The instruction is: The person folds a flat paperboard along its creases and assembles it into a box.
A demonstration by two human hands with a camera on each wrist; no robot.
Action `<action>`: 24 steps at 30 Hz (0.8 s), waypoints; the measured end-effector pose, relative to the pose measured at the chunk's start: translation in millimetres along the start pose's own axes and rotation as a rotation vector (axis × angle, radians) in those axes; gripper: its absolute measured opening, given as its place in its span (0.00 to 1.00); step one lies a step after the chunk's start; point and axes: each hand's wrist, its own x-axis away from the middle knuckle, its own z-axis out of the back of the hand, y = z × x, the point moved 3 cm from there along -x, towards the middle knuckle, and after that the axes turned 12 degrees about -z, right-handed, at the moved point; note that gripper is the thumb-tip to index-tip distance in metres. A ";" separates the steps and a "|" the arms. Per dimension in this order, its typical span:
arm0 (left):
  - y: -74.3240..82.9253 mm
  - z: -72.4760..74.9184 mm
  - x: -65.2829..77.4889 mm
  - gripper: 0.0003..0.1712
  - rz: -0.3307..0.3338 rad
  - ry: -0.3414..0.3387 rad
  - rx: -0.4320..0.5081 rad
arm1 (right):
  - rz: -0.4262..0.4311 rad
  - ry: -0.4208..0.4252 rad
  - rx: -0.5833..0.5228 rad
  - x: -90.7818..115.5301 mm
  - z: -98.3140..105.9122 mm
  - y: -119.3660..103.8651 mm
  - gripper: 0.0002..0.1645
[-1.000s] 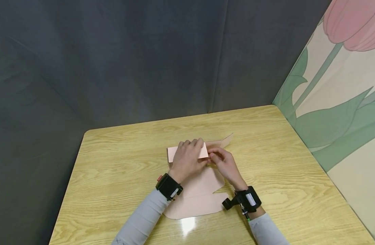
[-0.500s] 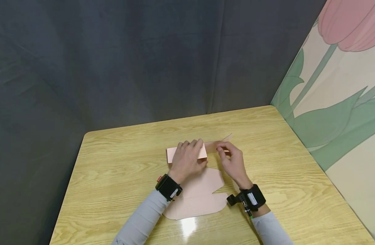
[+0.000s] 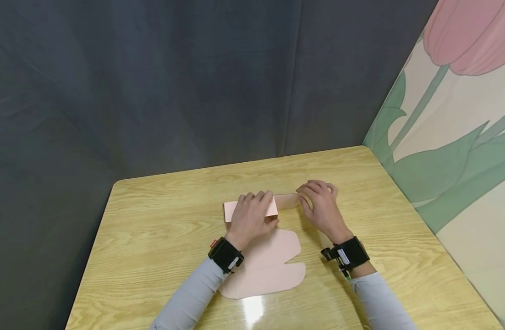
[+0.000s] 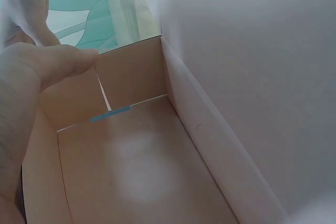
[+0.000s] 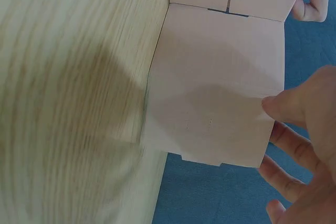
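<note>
A partly folded pink cardboard box [image 3: 229,211] stands on the table, its flat lid panel [image 3: 269,270] with rounded tabs lying toward me. My left hand [image 3: 250,220] grips the box from above, fingers over the top and thumb on the near side. In the left wrist view, the box's inside [image 4: 121,166] shows two end flaps [image 4: 131,72] nearly meeting over a slot. On the right, a long side flap [image 3: 286,200] stretches out from the box. My right hand [image 3: 323,206] pinches its outer part, thumb on the inner face, fingers behind. The right wrist view shows small slits in this flap [image 5: 210,77].
The wood-grain table [image 3: 166,238] extends all round the box. A dark curtain [image 3: 194,91] hangs behind its far edge, and a wall with a tulip picture [image 3: 463,183] borders the right side.
My right hand has moved right and away from the box's corner, out along the side flap, and now pinches its outer part. My left hand has stayed on the box.
</note>
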 end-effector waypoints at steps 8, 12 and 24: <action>-1.3 -0.8 0.6 0.34 -0.006 0.004 -0.003 | 0.020 -0.012 -0.008 4.9 4.8 -4.0 0.05; -1.5 -1.0 1.1 0.34 -0.009 0.016 0.003 | 0.018 -0.036 -0.023 8.9 5.4 -8.0 0.03; -1.8 -1.0 0.9 0.35 -0.004 0.008 0.002 | -0.003 -0.115 -0.048 23.0 6.1 -33.9 0.03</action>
